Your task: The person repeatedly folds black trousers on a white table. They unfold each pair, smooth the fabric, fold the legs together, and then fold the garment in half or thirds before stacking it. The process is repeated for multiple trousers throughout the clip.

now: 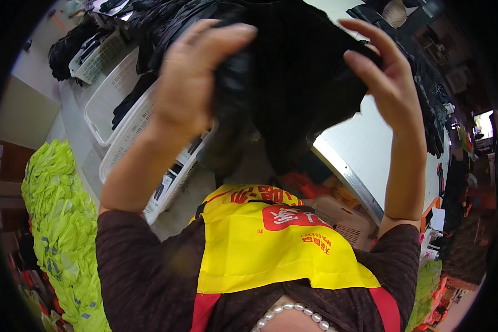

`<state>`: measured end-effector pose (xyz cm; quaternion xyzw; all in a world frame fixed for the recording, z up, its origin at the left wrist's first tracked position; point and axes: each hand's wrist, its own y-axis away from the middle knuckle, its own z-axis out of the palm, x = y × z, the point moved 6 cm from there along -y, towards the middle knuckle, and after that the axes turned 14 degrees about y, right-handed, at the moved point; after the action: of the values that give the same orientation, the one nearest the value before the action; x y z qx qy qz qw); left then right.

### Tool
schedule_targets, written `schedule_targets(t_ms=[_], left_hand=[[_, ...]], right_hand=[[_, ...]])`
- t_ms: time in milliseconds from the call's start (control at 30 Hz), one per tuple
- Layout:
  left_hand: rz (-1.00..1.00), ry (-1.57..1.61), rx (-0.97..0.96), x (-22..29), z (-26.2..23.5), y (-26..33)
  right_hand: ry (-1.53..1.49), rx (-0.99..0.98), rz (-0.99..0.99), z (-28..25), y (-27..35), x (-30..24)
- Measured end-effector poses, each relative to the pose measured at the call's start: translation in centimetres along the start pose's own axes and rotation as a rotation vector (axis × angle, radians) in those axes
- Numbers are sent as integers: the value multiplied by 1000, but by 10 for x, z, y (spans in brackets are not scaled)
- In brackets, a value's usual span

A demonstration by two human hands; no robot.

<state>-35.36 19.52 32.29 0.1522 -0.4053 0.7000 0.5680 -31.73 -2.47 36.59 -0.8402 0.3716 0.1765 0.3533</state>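
A large piece of black cloth (299,72), apparently a garment, hangs in front of me between my raised hands, its lower part dropping past the table edge. My left hand (191,72) is smeared by motion at the cloth's left side. Its thumb points right across the black fabric, and I cannot make out whether the fingers grip it. At the right edge, my right hand (390,77) has the cloth between thumb and fingers. Some of its fingertips are hidden behind the fabric.
White plastic baskets (110,99) holding dark pieces stand to the left. Bright yellow-green fabric (66,238) is heaped at far left. A white tabletop (359,149) with a metal edge lies right. Below it sits a pinkish basket (343,221). More black cloth (155,27) is piled ahead.
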Motion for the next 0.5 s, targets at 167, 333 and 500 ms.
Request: schedule_targets(t_ms=[167,333,500], left_hand=[[20,-147,-63,-66,36,12],[-160,-185,-318,-97,37,21],[-170,-365,-160,-102,-39,42]], right_hand=[[14,-210,-161,36,19,-37],[9,-165,67,48,27,3],[-33,-92,157,20,33,57]])
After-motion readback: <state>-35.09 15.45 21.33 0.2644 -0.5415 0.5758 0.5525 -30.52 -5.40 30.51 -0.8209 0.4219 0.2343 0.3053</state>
